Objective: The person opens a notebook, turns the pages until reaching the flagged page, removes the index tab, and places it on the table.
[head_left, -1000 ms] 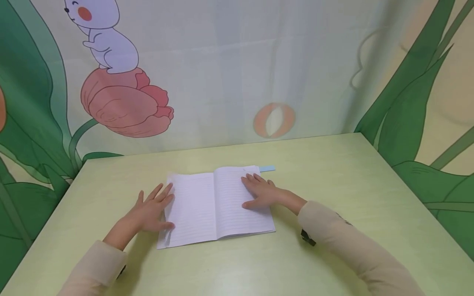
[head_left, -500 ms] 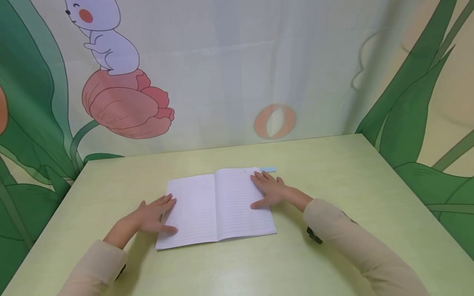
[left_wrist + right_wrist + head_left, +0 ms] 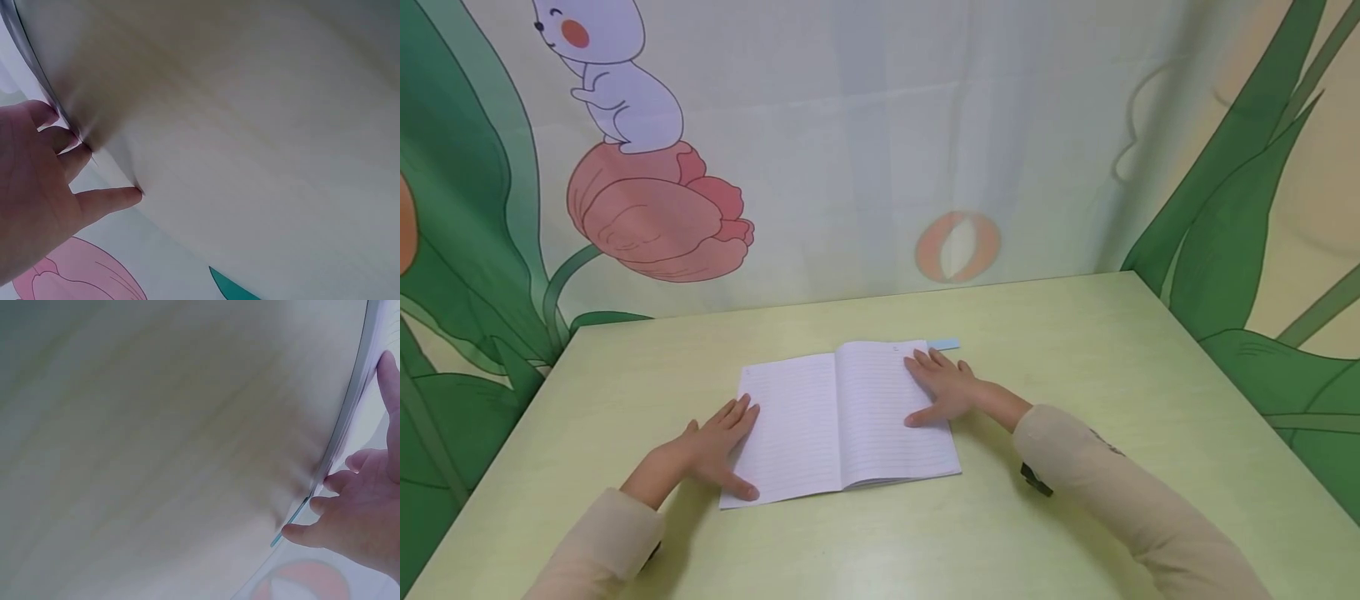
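Note:
An open notebook (image 3: 790, 429) with lined white pages lies flat on the table. My left hand (image 3: 718, 450) rests on its left edge with fingers spread, the thumb on the page near the lower left corner. On the right page, my right hand (image 3: 946, 387) lies with fingers spread near the upper outer edge. A light blue strip (image 3: 943, 343) sticks out past the notebook's top right corner. In the left wrist view, the left hand (image 3: 56, 169) touches the notebook's edge; the right wrist view has the right hand (image 3: 359, 494) at the opposite edge, beside the blue strip.
The pale yellow-green table (image 3: 1060, 333) extends around the notebook on all sides. Behind it hangs a white curtain (image 3: 835, 167) printed with a rabbit on a pink flower and green leaves.
A raised page at the notebook's left side now lies flat. My left thumb has slid lower along the left page. My right hand has shifted slightly right toward the outer edge.

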`<state>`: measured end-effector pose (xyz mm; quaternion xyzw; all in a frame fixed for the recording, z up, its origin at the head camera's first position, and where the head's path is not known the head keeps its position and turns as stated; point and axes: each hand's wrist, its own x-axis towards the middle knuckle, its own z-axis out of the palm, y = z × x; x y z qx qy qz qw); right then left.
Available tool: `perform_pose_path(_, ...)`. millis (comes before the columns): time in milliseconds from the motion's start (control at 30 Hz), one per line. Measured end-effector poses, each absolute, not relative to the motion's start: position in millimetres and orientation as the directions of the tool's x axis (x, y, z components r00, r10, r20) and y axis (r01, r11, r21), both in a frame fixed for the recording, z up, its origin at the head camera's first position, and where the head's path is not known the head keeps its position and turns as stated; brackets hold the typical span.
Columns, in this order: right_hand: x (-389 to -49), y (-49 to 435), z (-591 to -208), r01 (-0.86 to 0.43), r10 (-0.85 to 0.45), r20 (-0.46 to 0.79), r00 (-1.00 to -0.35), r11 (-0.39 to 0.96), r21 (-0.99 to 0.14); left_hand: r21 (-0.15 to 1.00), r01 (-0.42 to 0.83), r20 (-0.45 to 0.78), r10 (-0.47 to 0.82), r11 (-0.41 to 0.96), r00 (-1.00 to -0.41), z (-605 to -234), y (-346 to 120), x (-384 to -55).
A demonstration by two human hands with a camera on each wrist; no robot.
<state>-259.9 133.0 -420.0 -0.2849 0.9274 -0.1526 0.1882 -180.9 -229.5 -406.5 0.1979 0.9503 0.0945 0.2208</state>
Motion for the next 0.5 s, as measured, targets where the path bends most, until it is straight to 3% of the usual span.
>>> perform_pose_path(200, -257.8, 126.2, -421.3, -0.496, -0.58, -0.27, -0.769, 0.807, -0.32, 0.262, 0.33, -0.382, 0.412, 0.907, -0.827, -404.2, -227.8, -178.9)
perform_pose_path(500, -253.8, 117.1, -419.8, -0.506, -0.585, -0.267, -0.766, 0.804, -0.311, 0.268, 0.319, -0.381, 0.404, 0.909, -0.832, -407.6, -229.3, -180.6)
